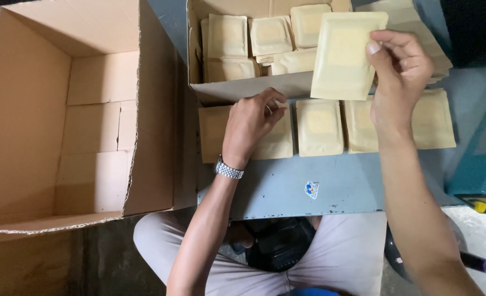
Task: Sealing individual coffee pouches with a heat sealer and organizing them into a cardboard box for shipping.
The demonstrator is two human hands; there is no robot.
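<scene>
My right hand [399, 77] pinches a flat tan pouch [343, 57] by its right edge and holds it up above the blue table [287, 186]. My left hand [251, 123], with a metal watch at the wrist, rests fingers-down on the leftmost tan pouch [213, 131] of a row lying flat on the table. Other pouches of that row [318, 127] lie to its right, side by side. Behind them an open carton [248, 87] holds several more tan pouches [270, 35].
A large open cardboard box [62, 109] stands at the left, with nothing inside it. A teal machine [481, 159] sits at the right edge. A loose stack of pouches [418, 27] lies at the far right behind my right hand. My knees are below the table's front edge.
</scene>
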